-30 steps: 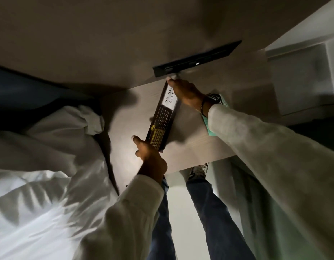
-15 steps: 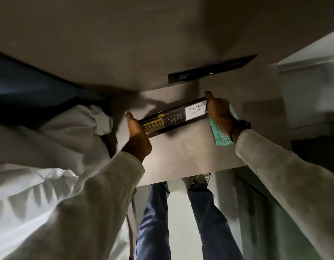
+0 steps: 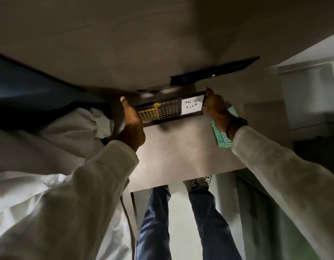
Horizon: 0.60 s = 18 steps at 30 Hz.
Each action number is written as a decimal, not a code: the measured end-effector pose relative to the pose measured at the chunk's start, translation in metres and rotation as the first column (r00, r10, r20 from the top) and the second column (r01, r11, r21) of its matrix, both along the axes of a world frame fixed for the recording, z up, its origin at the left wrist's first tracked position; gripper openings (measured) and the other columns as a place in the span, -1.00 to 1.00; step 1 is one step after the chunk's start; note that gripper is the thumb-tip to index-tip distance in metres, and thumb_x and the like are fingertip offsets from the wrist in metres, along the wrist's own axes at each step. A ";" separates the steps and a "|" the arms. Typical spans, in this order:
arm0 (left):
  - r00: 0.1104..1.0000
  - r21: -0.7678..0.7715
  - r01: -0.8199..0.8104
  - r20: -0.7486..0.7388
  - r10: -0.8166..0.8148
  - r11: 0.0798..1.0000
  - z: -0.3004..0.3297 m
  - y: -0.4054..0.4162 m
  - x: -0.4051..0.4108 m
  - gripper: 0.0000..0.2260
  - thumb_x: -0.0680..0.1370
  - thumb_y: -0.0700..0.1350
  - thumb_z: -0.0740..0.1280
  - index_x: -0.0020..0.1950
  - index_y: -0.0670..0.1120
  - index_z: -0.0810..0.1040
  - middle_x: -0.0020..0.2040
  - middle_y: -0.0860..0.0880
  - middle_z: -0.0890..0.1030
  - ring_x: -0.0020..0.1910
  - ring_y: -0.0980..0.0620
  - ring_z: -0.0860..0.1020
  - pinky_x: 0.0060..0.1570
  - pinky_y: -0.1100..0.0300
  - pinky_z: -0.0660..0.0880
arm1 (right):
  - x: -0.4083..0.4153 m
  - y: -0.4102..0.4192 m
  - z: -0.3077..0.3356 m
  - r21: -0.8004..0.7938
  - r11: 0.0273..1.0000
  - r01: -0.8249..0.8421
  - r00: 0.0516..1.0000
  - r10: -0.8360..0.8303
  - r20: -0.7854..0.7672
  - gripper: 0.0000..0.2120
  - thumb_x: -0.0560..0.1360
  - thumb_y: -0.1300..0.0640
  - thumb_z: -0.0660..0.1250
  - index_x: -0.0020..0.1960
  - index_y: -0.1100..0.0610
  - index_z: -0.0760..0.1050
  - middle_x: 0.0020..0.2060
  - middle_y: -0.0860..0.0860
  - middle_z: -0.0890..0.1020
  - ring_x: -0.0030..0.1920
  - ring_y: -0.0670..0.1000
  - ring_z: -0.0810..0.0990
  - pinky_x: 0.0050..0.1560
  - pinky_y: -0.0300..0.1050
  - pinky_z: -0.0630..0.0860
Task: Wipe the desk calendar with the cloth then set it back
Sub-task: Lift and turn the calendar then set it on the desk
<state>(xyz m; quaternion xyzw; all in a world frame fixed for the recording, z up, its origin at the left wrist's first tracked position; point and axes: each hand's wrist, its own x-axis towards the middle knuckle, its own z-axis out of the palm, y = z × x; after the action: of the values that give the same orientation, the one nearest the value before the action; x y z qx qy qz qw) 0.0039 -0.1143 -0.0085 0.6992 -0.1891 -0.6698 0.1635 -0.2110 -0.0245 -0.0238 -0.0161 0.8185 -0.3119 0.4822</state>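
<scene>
Left hand [image 3: 131,121] and right hand [image 3: 215,106] grip the calendar [image 3: 170,111] ends on the desk [image 3: 181,151]; cloth [image 3: 221,135] under the right wrist.

Long white sleeves [image 3: 98,177] with buttoned cuffs are worn on both arms. A dark band [image 3: 232,125] is worn at the right wrist. Blue jeans [image 3: 209,218] and patterned shoes [image 3: 199,182] are seen below.

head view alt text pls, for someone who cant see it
Two hands, left hand and right hand, hold a dark desk calendar by its ends, low over a wooden desk. A green checked cloth is under the right hand.
</scene>
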 end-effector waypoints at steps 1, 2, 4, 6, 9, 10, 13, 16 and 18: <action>1.000 0.008 -0.006 0.004 0.006 1.000 -0.001 0.000 0.000 -0.29 0.65 0.39 -0.03 0.63 -0.05 0.29 0.56 -0.13 0.45 0.49 -0.14 0.45 0.21 0.10 0.26 | 0.001 -0.001 0.000 0.001 1.000 -0.005 1.000 0.005 -0.009 -0.34 0.51 -0.29 0.10 0.27 0.23 0.52 0.23 0.25 0.61 0.23 0.26 0.58 0.35 0.20 0.48; 1.000 0.012 -0.014 0.003 0.014 1.000 -0.002 0.000 0.001 -0.29 0.65 0.38 -0.04 0.63 -0.05 0.28 0.56 -0.13 0.44 0.52 -0.15 0.43 0.24 0.09 0.26 | 0.003 -0.002 0.002 0.003 1.000 -0.007 1.000 0.007 -0.015 -0.37 0.55 -0.26 0.10 0.29 0.24 0.51 0.25 0.26 0.59 0.25 0.26 0.57 0.37 0.20 0.46; 1.000 0.016 -0.026 0.005 0.026 1.000 -0.005 -0.002 0.002 -0.29 0.65 0.38 -0.03 0.64 -0.04 0.27 0.57 -0.14 0.43 0.53 -0.16 0.42 0.32 0.07 0.28 | 0.007 -0.004 0.004 0.005 1.000 -0.018 0.999 0.019 -0.030 -0.40 0.60 -0.22 0.09 0.31 0.25 0.50 0.27 0.27 0.58 0.27 0.27 0.55 0.39 0.20 0.44; 0.999 0.007 -0.035 0.022 0.035 0.999 -0.007 -0.005 0.003 -0.30 0.65 0.38 -0.02 0.64 -0.04 0.28 0.55 -0.15 0.46 0.50 -0.17 0.46 0.41 0.04 0.31 | 0.009 -0.005 0.004 0.004 1.000 -0.029 0.998 0.029 -0.047 -0.43 0.62 -0.18 0.08 0.32 0.26 0.49 0.27 0.27 0.58 0.27 0.26 0.55 0.38 0.18 0.45; 0.999 -0.004 -0.026 0.030 0.026 1.000 -0.007 -0.008 0.005 -0.29 0.65 0.38 -0.01 0.63 -0.05 0.29 0.51 -0.17 0.50 0.45 -0.19 0.51 0.52 -0.07 0.35 | 0.012 -0.004 0.003 -0.006 1.000 -0.014 0.998 0.013 -0.066 -0.55 0.67 -0.04 0.07 0.30 0.27 0.49 0.24 0.27 0.59 0.24 0.25 0.57 0.23 -0.03 0.50; 0.999 -0.001 -0.028 0.032 0.028 1.000 -0.008 -0.009 0.005 -0.29 0.65 0.38 0.00 0.63 -0.06 0.28 0.50 -0.18 0.50 0.45 -0.20 0.51 0.52 -0.11 0.36 | 0.012 -0.002 0.004 0.006 1.000 0.000 0.998 0.000 -0.055 -0.59 0.68 0.02 0.06 0.32 0.27 0.48 0.24 0.27 0.59 0.24 0.25 0.56 0.17 -0.04 0.47; 1.000 -0.034 -0.018 0.012 0.018 0.999 -0.004 -0.007 0.006 -0.31 0.65 0.37 0.01 0.60 -0.07 0.33 0.40 -0.16 0.59 0.31 -0.17 0.61 0.36 -0.02 0.49 | 0.011 0.004 0.003 0.015 0.996 -0.083 0.992 0.084 -0.096 -0.62 0.69 0.10 0.04 0.35 0.27 0.44 0.25 0.29 0.55 0.28 0.28 0.52 0.23 0.04 0.45; 0.997 -0.071 0.035 0.072 -0.030 0.997 0.001 -0.006 0.007 -0.34 0.66 0.36 0.00 0.57 -0.06 0.38 0.00 0.01 0.68 -0.11 0.06 0.69 -0.18 0.22 0.53 | 0.011 0.002 0.008 -0.017 0.994 -0.104 0.992 0.103 -0.079 -0.59 0.67 0.02 0.09 0.30 0.27 0.51 0.25 0.27 0.59 0.26 0.26 0.56 0.32 0.08 0.49; 0.993 -0.115 0.071 0.104 -0.059 0.991 0.006 -0.006 0.012 -0.38 0.68 0.33 -0.02 0.55 -0.06 0.39 -0.14 0.11 0.64 -0.34 0.21 0.67 -0.41 0.33 0.50 | 0.009 0.004 0.011 0.016 0.987 -0.158 0.982 0.159 -0.105 -0.56 0.67 0.01 0.05 0.30 0.28 0.49 0.27 0.30 0.56 0.28 0.28 0.53 0.28 0.05 0.46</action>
<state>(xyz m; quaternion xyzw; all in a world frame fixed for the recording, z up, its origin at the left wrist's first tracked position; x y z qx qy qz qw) 0.0160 -0.1201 -0.0028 0.7145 -0.2594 -0.6263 0.1731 -0.2024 -0.0203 -0.0129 -0.0959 0.8403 -0.2680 0.4613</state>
